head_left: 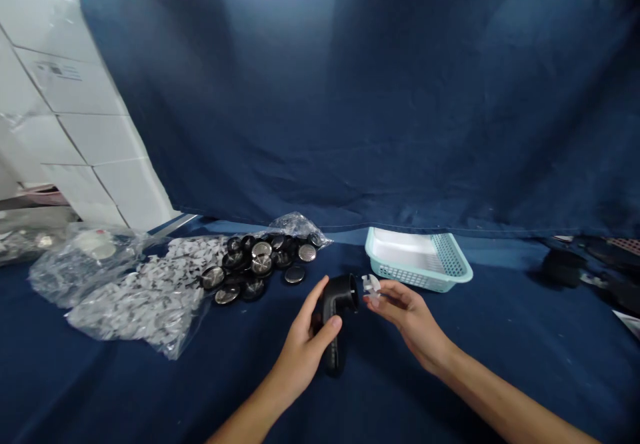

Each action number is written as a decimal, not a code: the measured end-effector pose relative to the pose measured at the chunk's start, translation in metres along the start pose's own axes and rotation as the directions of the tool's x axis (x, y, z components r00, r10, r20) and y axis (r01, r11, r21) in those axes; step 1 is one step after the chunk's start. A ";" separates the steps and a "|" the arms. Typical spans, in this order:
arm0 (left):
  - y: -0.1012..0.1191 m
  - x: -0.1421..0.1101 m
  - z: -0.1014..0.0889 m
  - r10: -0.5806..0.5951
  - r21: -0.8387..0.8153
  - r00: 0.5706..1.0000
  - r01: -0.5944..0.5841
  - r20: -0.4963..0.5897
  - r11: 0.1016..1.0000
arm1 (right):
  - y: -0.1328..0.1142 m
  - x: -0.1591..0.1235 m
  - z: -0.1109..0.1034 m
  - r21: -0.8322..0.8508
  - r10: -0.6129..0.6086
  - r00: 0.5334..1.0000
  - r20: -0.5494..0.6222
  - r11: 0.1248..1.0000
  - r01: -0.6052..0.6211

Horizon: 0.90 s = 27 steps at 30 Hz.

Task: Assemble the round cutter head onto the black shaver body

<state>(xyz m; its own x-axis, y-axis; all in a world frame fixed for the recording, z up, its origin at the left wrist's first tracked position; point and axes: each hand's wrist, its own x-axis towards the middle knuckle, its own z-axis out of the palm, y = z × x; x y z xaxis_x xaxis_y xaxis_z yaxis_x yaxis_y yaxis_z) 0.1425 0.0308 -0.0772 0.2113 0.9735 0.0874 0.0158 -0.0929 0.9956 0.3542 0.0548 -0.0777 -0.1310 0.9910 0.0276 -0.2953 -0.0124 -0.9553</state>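
My left hand (311, 337) is wrapped round a black hair dryer housing (341, 292). Its handle hangs downward, and its round open end faces right. Between the thumb and fingers of my right hand (407, 317) is a small white plastic part (371, 285) with blade-like edges. The part is just right of the opening, with a narrow gap between them. My right fingertips partly cover the white part. What lies inside the housing cannot be seen.
To the left lie several black round caps (261, 265) with mesh faces, beside a clear bag of small white parts (145, 304). A pale green basket (420, 277) stands behind my right hand. Dark items (563, 267) lie at far right. A blue cloth (350, 111) hangs behind.
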 end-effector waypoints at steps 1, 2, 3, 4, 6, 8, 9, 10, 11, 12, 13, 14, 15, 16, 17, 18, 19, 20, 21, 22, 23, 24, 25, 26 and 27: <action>-0.001 -0.001 0.000 0.028 0.015 0.999 -0.028 -0.019 0.999 | -0.003 -0.002 0.002 -0.025 -0.022 1.000 0.006 0.999 0.022; -0.003 -0.001 0.001 0.066 0.040 0.997 -0.064 -0.035 0.997 | -0.005 -0.003 0.004 -0.049 -0.041 0.999 0.012 0.998 0.042; -0.005 -0.002 0.001 0.106 0.077 0.993 -0.103 -0.044 0.992 | -0.008 -0.005 0.006 -0.075 -0.062 0.998 0.018 0.995 0.063; -0.007 -0.003 0.000 0.146 0.125 0.988 -0.139 -0.047 0.982 | -0.010 -0.006 0.008 -0.104 -0.082 0.996 0.028 0.991 0.084; -0.011 -0.004 0.000 0.223 0.237 0.974 -0.207 -0.042 0.949 | -0.013 -0.009 0.011 -0.158 -0.120 0.991 0.052 0.979 0.127; -0.014 -0.006 0.000 0.298 0.328 0.954 -0.271 -0.035 0.905 | -0.016 -0.012 0.014 -0.191 -0.148 0.987 0.060 0.969 0.157; -0.015 -0.007 0.000 0.332 0.355 0.943 -0.299 -0.035 0.886 | -0.017 -0.013 0.014 -0.204 -0.156 0.986 0.053 0.965 0.164; -0.015 -0.008 0.001 0.360 0.373 0.932 -0.322 -0.037 0.870 | -0.018 -0.015 0.015 -0.218 -0.161 0.986 0.042 0.962 0.167; -0.016 -0.010 0.001 0.381 0.384 0.924 -0.338 -0.038 0.859 | -0.019 -0.016 0.015 -0.233 -0.165 0.986 0.032 0.958 0.168; -0.016 -0.011 0.001 0.394 0.391 0.918 -0.349 -0.038 0.852 | -0.019 -0.017 0.016 -0.246 -0.166 0.986 0.028 0.955 0.168; -0.016 -0.011 0.002 0.403 0.397 0.914 -0.357 -0.038 0.846 | -0.020 -0.018 0.017 -0.253 -0.167 0.986 0.028 0.953 0.169; -0.016 -0.012 0.002 0.410 0.403 0.911 -0.362 -0.037 0.841 | -0.021 -0.019 0.017 -0.256 -0.168 0.985 0.032 0.952 0.170; -0.016 -0.012 0.002 0.415 0.409 0.909 -0.365 -0.036 0.836 | -0.022 -0.020 0.018 -0.255 -0.169 0.985 0.039 0.951 0.173; -0.016 -0.012 0.002 0.421 0.415 0.906 -0.371 -0.034 0.831 | -0.022 -0.021 0.019 -0.252 -0.171 0.984 0.048 0.951 0.178; -0.016 -0.012 0.002 0.432 0.422 0.901 -0.380 -0.032 0.823 | -0.022 -0.022 0.020 -0.251 -0.175 0.983 0.056 0.951 0.184; -0.016 -0.011 0.002 0.446 0.430 0.895 -0.391 -0.029 0.813 | -0.023 -0.022 0.020 -0.252 -0.182 0.981 0.060 0.949 0.191; -0.017 -0.011 0.002 0.460 0.439 0.888 -0.402 -0.028 0.803 | -0.023 -0.023 0.021 -0.255 -0.190 0.980 0.062 0.946 0.200; -0.017 -0.010 0.002 0.473 0.447 0.881 -0.412 -0.027 0.794 | -0.023 -0.024 0.021 -0.259 -0.198 0.978 0.064 0.943 0.208; -0.017 -0.010 0.002 0.484 0.454 0.875 -0.420 -0.028 0.786 | -0.023 -0.025 0.021 -0.266 -0.208 0.976 0.066 0.939 0.218; -0.018 -0.009 0.002 0.491 0.459 0.871 -0.424 -0.030 0.780 | -0.023 -0.025 0.021 -0.277 -0.219 0.973 0.072 0.933 0.231; -0.018 -0.009 0.002 0.494 0.462 0.869 -0.425 -0.032 0.778 | -0.023 -0.025 0.020 -0.292 -0.233 0.969 0.082 0.924 0.247; -0.018 -0.009 0.002 0.493 0.464 0.869 -0.424 -0.032 0.778 | -0.024 -0.026 0.020 -0.309 -0.249 0.964 0.097 0.913 0.267; -0.017 -0.009 0.001 0.492 0.463 0.870 -0.423 -0.033 0.779 | -0.025 -0.026 0.019 -0.327 -0.266 0.957 0.115 0.900 0.289; -0.017 -0.010 0.001 0.488 0.461 0.872 -0.420 -0.033 0.782 | -0.026 -0.026 0.018 -0.345 -0.283 0.950 0.133 0.885 0.312; -0.017 -0.010 0.001 0.482 0.457 0.876 -0.415 -0.034 0.787 | -0.027 -0.026 0.017 -0.361 -0.300 0.942 0.152 0.870 0.335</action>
<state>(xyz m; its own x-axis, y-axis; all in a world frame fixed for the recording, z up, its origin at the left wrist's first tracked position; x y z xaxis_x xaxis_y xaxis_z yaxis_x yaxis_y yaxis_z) 0.1414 0.0223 -0.0947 0.1598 0.8146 0.5575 0.3710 -0.5729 0.7308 0.3494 0.0275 -0.0473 -0.1791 0.9167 0.3572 0.0408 0.3697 -0.9283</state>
